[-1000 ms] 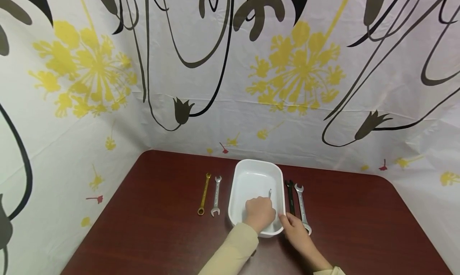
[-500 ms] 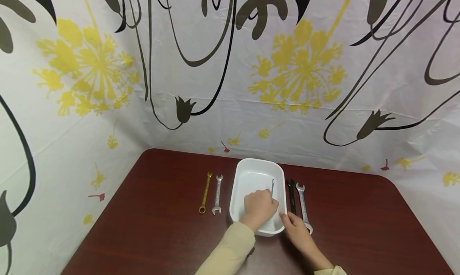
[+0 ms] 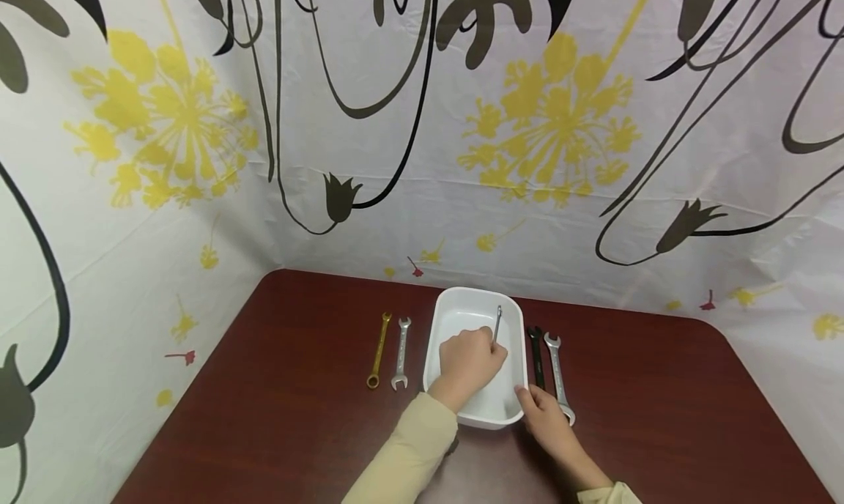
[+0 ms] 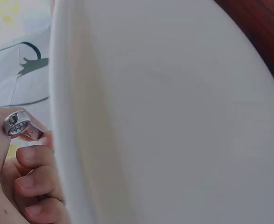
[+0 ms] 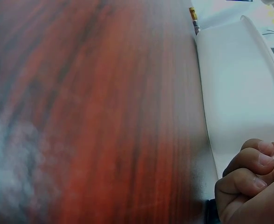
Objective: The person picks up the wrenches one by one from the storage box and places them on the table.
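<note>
Over the white tray (image 3: 489, 414), my left hand (image 3: 467, 363) grips a silver wrench (image 3: 498, 324), whose thin end sticks up past the fist toward the back. The left wrist view shows the wrench's toothed ring end (image 4: 23, 115) beside the thumb, with curled fingers (image 4: 37, 182) below it. At the tray's right side my right hand (image 3: 549, 420) pinches the rim near the front corner, thumb on top. Its curled fingers (image 5: 251, 161) lie close against the outer wall in the right wrist view. The rest of the wrench is hidden inside the left fist.
Left of the tray lie a gold combination wrench (image 3: 379, 351) and a silver open-ended wrench (image 3: 401, 354). To its right are a black wrench (image 3: 537, 357) and a silver combination wrench (image 3: 558, 378), close by the right hand. Printed cloth (image 3: 369, 255) hangs behind the dark red table (image 3: 297, 401).
My left hand has moved back and slightly left over the tray, the wrench with it, and more of the wrench shows above the fist. The right hand keeps its place on the rim.
</note>
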